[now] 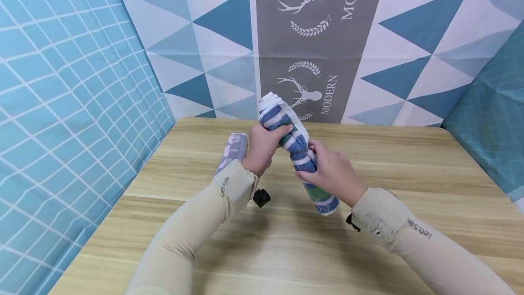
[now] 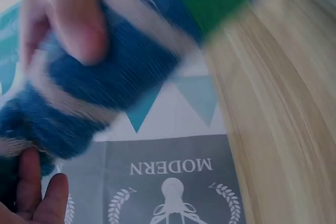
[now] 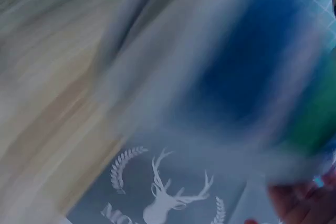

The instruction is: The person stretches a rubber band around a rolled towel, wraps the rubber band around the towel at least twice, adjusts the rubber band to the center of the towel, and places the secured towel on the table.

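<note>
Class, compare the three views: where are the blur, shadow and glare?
Head: mostly sharp, pale glare on the wooden tabletop, soft shadows near the forearms; left wrist: dim, the rolled striped towel streaked by blur; right wrist: towel smeared worst, deer print clearer.

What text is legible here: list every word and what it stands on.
"MODERN": gray wall panel; upside down in left wrist view.
"MODE": same panel, cut off at head view's top; only "MO" clear in right wrist view.
"Lets sim": left sleeve.
"Lets Sim": right sleeve.
Marks beside wreaths: too small.
Striped towel: none readable.
</note>
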